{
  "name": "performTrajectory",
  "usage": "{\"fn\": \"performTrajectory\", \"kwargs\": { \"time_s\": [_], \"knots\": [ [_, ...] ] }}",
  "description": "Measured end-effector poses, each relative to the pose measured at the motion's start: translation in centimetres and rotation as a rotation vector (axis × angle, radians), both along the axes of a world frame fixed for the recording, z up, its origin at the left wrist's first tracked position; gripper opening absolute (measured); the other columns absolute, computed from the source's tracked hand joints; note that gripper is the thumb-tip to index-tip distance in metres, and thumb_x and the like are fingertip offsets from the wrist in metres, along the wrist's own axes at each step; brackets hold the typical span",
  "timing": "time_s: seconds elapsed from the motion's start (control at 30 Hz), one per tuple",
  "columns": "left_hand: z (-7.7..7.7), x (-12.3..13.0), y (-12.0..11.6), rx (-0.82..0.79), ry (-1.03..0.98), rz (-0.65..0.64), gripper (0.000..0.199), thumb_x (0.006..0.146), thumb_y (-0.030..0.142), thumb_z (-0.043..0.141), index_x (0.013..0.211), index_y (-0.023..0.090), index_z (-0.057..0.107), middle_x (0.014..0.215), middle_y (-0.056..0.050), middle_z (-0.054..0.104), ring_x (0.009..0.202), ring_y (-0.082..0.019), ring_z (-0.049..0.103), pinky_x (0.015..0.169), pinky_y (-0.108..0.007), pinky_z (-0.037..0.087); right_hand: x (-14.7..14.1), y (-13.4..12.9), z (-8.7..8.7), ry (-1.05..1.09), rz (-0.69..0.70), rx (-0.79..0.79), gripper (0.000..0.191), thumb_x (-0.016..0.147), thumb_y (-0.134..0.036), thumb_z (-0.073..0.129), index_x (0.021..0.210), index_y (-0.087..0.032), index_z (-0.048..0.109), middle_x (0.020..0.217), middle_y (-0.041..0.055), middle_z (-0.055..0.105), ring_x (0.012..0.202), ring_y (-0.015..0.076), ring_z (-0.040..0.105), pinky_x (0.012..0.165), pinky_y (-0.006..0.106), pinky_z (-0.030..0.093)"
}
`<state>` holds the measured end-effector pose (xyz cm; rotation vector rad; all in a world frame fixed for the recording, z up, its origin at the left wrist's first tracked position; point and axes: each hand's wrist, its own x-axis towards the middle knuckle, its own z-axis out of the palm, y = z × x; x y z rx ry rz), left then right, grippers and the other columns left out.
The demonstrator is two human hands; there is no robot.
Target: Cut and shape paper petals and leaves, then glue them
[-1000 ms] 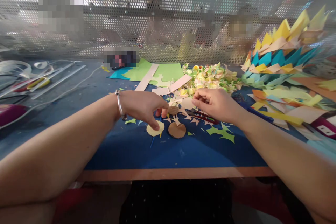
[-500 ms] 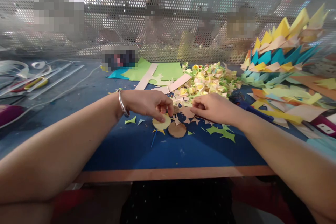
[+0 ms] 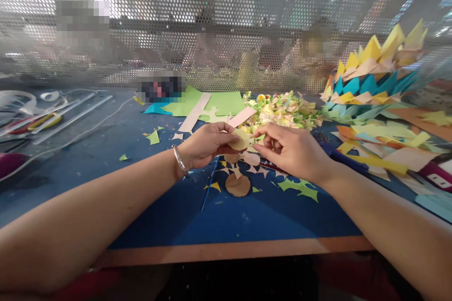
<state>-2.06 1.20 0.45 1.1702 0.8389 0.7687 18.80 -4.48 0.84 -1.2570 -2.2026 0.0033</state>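
My left hand (image 3: 213, 145), with a silver bangle at its wrist, pinches a round pale yellow paper disc (image 3: 240, 141) by its left side, raised over the table. Just right of the disc is my right hand (image 3: 287, 149). Its index finger and thumb are apart, the other fingers curl inward, and I see nothing held in it. Below the hands lies a round cardboard disc (image 3: 238, 186), with a smaller brown disc (image 3: 232, 156) partly hidden behind it under the left hand. A thin blue stick (image 3: 209, 186) lies slanted to the left.
A heap of small folded paper pieces (image 3: 282, 110) sits behind my hands. Green paper sheets (image 3: 226, 101) are at the back, green scraps (image 3: 299, 188) at front right. A layered paper crown-like stack (image 3: 372, 77) stands right, near paper strips (image 3: 391, 146). Scissors (image 3: 45, 122) lie left.
My left hand has picked up the pale yellow disc from the table and brought it up and right, towards my right hand. My right hand has spread its thumb and index finger.
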Motion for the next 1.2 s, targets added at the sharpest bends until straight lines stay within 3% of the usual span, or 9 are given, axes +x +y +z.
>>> {"fn": "performTrajectory", "kwargs": {
  "time_s": [0.17,0.37,0.5,0.6,0.83,1.2],
  "knots": [
    [0.2,0.4,-0.5,-0.109,-0.052,-0.029,0.017,0.09,0.004,0.061,0.078,0.016,0.058,0.071,-0.001,0.07,0.066,-0.01,0.068,0.071,-0.025,0.057,-0.3,0.0,-0.3,-0.048,0.067,0.044,0.024,0.093,-0.035,0.054,0.104,-0.018,0.067,0.075,0.0043,0.068,0.058,0.0124,0.057,0.058,0.026,0.042],
    [0.2,0.5,-1.0,-0.12,-0.016,-0.108,0.017,0.095,0.008,0.056,0.084,0.013,0.068,0.085,-0.008,0.078,0.077,-0.012,0.074,0.075,-0.022,0.055,-0.4,0.0,-0.2,0.01,0.061,0.082,0.017,0.093,-0.029,0.052,0.086,-0.019,0.064,0.075,0.0027,0.068,0.06,0.0115,0.058,0.059,0.025,0.043],
    [0.3,0.7,-1.3,-0.057,-0.04,-0.123,0.021,0.098,0.015,0.053,0.09,0.011,0.072,0.091,-0.01,0.078,0.08,-0.015,0.075,0.084,-0.029,0.056,-0.2,0.3,-0.2,0.153,0.033,-0.027,0.014,0.09,-0.029,0.056,0.083,-0.018,0.061,0.064,-0.0006,0.061,0.054,0.0104,0.053,0.053,0.024,0.041],
    [0.2,0.7,-1.6,0.02,-0.054,-0.164,0.016,0.095,0.021,0.06,0.091,0.011,0.072,0.092,-0.01,0.078,0.082,-0.016,0.074,0.085,-0.031,0.056,0.0,0.4,-0.2,0.2,0.017,-0.066,0.016,0.089,-0.031,0.058,0.083,-0.017,0.062,0.061,-0.001,0.059,0.052,0.0102,0.05,0.051,0.024,0.04],
    [-0.3,0.8,-1.8,0.23,0.059,-0.1,0.007,0.088,0.017,0.068,0.092,0.013,0.069,0.085,-0.006,0.076,0.083,-0.014,0.075,0.072,-0.021,0.054,-0.3,0.3,-0.4,0.2,0.005,-0.079,0.014,0.088,-0.029,0.059,0.081,-0.018,0.06,0.062,-0.0011,0.059,0.053,0.01,0.051,0.052,0.024,0.04],
    [-0.5,0.8,-1.6,0.426,0.189,-0.096,0.012,0.091,0.027,0.062,0.087,0.016,0.065,0.079,-0.005,0.075,0.079,-0.015,0.076,0.062,-0.02,0.056,-0.2,0.5,-0.4,0.192,0.022,-0.098,0.016,0.088,-0.032,0.059,0.08,-0.018,0.058,0.061,-0.001,0.058,0.053,0.0104,0.052,0.051,0.024,0.04]
  ]
}}
